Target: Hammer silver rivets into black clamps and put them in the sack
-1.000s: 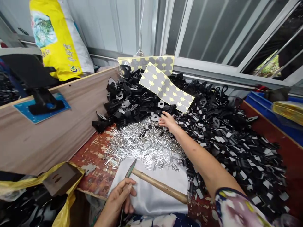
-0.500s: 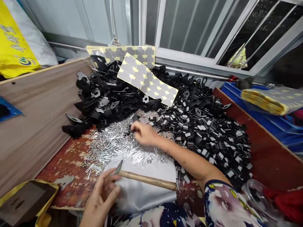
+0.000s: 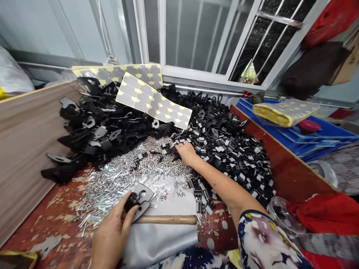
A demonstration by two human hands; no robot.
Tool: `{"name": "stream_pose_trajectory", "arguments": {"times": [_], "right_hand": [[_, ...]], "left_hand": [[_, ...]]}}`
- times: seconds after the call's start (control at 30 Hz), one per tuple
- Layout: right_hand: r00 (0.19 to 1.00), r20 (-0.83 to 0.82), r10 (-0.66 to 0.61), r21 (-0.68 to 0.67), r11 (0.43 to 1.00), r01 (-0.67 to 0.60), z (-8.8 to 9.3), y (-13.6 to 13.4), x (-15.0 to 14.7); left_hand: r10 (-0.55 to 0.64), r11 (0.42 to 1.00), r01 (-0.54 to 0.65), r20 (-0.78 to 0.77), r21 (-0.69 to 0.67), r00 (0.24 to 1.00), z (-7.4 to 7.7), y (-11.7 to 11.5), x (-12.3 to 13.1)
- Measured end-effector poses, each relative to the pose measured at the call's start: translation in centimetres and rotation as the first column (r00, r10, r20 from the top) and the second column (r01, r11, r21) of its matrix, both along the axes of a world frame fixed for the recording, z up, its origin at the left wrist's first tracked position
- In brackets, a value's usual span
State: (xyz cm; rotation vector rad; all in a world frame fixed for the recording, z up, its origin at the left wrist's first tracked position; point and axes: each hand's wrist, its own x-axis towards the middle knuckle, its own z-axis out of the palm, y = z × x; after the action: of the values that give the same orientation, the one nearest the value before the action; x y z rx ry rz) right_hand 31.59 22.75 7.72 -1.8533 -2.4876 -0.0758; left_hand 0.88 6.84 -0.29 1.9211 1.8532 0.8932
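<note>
My left hand (image 3: pixel 116 224) is closed on a black part with a grey, holed face (image 3: pixel 143 194), held over the near left of the table. Beneath it, a wooden handle (image 3: pixel 171 219) lies across a silver-grey cloth (image 3: pixel 159 241). Farther forward, my right hand (image 3: pixel 185 152) reaches to the edge of a heap of small black parts with pale pads (image 3: pixel 224 149); its fingertips touch the heap, and anything between them is too small to make out. Loose silver pins (image 3: pixel 112 186) are spread between my hands.
Larger black parts (image 3: pixel 103 123) pile up at the back left, with a yellow-and-grey sticker sheet (image 3: pixel 154 101) on top. Wooden boards (image 3: pixel 30 149) flank the table. Blue crates (image 3: pixel 303 138) and a clear round container (image 3: pixel 280 213) stand at the right.
The view has turned right. My left hand now holds the black part with its holed face showing. My right hand has moved from over the pins to the small-parts heap.
</note>
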Motion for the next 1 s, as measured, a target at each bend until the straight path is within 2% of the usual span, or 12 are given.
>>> {"name": "stream_pose_trajectory", "arguments": {"times": [0.17, 0.27, 0.33, 0.4, 0.5, 0.57, 0.7, 0.8, 0.87, 0.93, 1.0], "right_hand": [[0.993, 0.116, 0.01, 0.024, 1.0, -0.012, -1.6, -0.1, 1.2], [0.989, 0.15, -0.021, 0.043, 0.999, 0.014, -2.4, 0.0, 1.8], [0.985, 0.167, -0.034, 0.051, 0.998, 0.026, -2.7, 0.4, 2.2], [0.984, 0.179, -0.022, 0.047, 0.999, 0.014, -2.8, 0.8, 2.7], [0.985, 0.171, 0.005, 0.047, 0.999, -0.013, -2.7, 1.0, 3.4], [0.99, 0.142, 0.009, 0.063, 0.998, -0.018, -2.8, 1.1, 4.0], [0.999, 0.042, 0.028, 0.105, 0.994, -0.032, -3.2, 1.6, 4.9], [0.997, -0.057, 0.055, 0.147, 0.988, -0.046, -3.5, 1.5, 5.0], [0.988, -0.132, 0.074, 0.181, 0.982, -0.049, -3.4, 0.8, 4.8], [0.971, -0.204, 0.123, 0.2, 0.976, -0.082, -3.3, -0.5, 4.4], [0.941, -0.263, 0.214, 0.193, 0.967, -0.166, -3.3, -2.2, 3.8]], "left_hand": [[-0.057, 0.997, 0.06, -0.071, 0.05, 0.996, 1.7, 3.1, -1.2], [0.026, 0.994, -0.036, 0.094, 0.101, 0.995, 2.8, 5.2, -3.5], [0.123, 0.991, -0.132, 0.235, 0.021, 0.964, 3.0, 6.3, -4.8], [0.129, 0.992, -0.124, 0.251, -0.035, 0.959, 2.9, 6.8, -5.5], [0.049, 0.998, -0.055, 0.162, 0.031, 0.986, 2.5, 6.5, -5.4], [0.04, 0.996, -0.05, 0.126, 0.075, 0.991, 2.5, 5.7, -5.1], [-0.021, 1.0, 0.021, 0.066, -0.003, 0.998, 3.2, 3.4, -4.8], [0.059, 0.997, -0.056, 0.054, -0.052, 0.997, 3.1, 2.3, -5.1], [0.11, 0.989, -0.098, 0.107, -0.111, 0.988, 2.4, 2.3, -5.7], [0.092, 0.976, -0.042, 0.23, -0.212, 0.969, 1.3, 2.8, -6.3], [0.081, 0.953, 0.02, 0.321, -0.301, 0.944, 0.4, 3.4, -6.7]]}}
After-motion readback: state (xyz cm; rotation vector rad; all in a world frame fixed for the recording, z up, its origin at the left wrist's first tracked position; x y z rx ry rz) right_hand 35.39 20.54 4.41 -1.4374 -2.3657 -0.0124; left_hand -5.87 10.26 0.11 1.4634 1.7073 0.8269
